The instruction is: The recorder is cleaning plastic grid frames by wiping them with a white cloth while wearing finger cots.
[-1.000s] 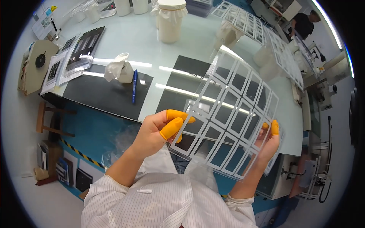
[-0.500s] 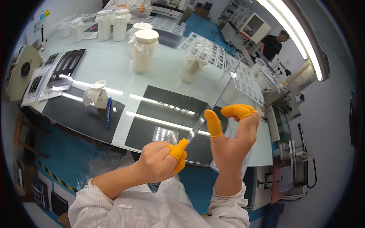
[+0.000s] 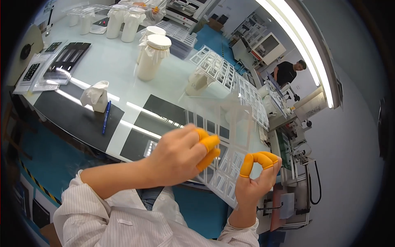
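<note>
My left hand (image 3: 177, 154), with yellow finger cots, is closed on a thin clear sheet (image 3: 220, 108). The sheet is blurred and see-through, tilted over the table's front right part, and its exact outline is hard to follow. My right hand (image 3: 259, 177), also in yellow cots, is just right of the sheet. Its thumb and fingertips meet in a ring; whether anything is pinched there cannot be made out. Behind and below the sheet shows a tray with white-framed windows (image 3: 224, 181) at the table's front edge.
Cloth-covered white jars (image 3: 151, 61) stand farther back. A blue pen (image 3: 106, 118) lies beside a small box with white tissue (image 3: 95, 96). Frame racks (image 3: 216, 68) line the right side. Black strips (image 3: 68, 61) lie left. Another person (image 3: 286, 73) is at the far right.
The sheet has turned from edge-on to showing its face. The left hand has risen slightly and moved right; the right hand has lowered, its thumb and fingertips coming together. The view has shifted.
</note>
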Demonstrator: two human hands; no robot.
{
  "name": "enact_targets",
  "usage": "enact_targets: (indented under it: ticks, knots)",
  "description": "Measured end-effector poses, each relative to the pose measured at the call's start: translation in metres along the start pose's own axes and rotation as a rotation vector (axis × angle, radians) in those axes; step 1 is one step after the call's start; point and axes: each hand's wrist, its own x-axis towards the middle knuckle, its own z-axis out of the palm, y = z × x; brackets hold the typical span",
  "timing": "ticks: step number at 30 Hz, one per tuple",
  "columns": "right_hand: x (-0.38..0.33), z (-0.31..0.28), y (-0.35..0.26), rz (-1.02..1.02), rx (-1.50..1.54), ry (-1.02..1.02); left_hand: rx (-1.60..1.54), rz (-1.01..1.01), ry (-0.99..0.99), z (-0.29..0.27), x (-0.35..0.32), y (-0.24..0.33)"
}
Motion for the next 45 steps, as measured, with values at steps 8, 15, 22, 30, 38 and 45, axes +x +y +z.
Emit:
enact_targets:
  ticks: [8,15,22,30,38,45]
  knots:
    - [-0.01,-0.007,-0.014,-0.032,0.161,-0.143,0.136,0.151,0.15,-0.019,0.049,-0.017]
    - [-0.015,-0.009,-0.013,-0.047,0.165,-0.185,0.301,0.393,0.129,-0.026,0.052,-0.017]
    - [-0.014,0.003,-0.022,0.018,0.2,-0.141,0.341,0.438,0.195,-0.015,0.039,-0.036]
    - [-0.014,0.007,-0.017,0.031,0.188,-0.122,0.189,0.292,0.17,-0.011,0.033,-0.037]
    - [-0.021,0.002,-0.019,-0.07,0.125,-0.17,-0.031,-0.166,0.022,-0.018,0.049,-0.019]
    - [-0.022,0.001,-0.017,0.052,0.215,-0.084,-0.263,-0.161,-0.002,-0.018,0.043,-0.027]
